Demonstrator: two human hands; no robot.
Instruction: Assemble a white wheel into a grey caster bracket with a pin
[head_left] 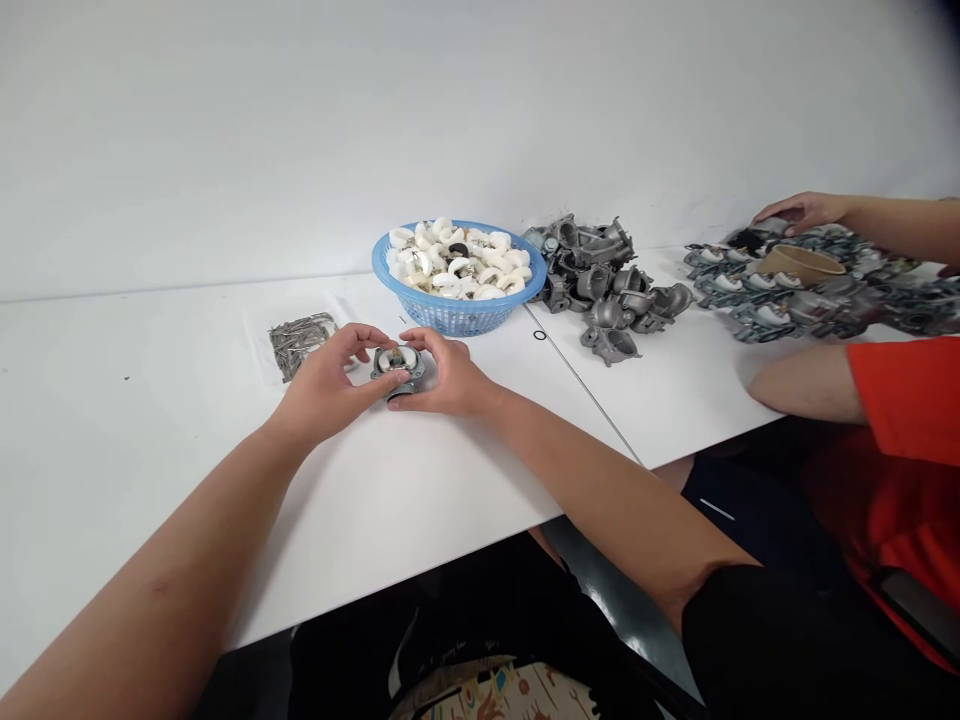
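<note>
A small grey metal carburetor body (398,366) with a white float part on top rests on the white table (150,440) between both my hands. My left hand (330,382) grips its left side with curled fingers. My right hand (447,376) grips its right side, thumb and fingers closed on it. Just beyond stands a blue plastic basket (457,312) full of white float parts.
A small heap of metal pins (301,342) lies left of my hands. A pile of grey metal bodies (604,285) sits right of the basket. At the right a person in an orange shirt (911,400) works over more bodies and a brown paper cup (799,264).
</note>
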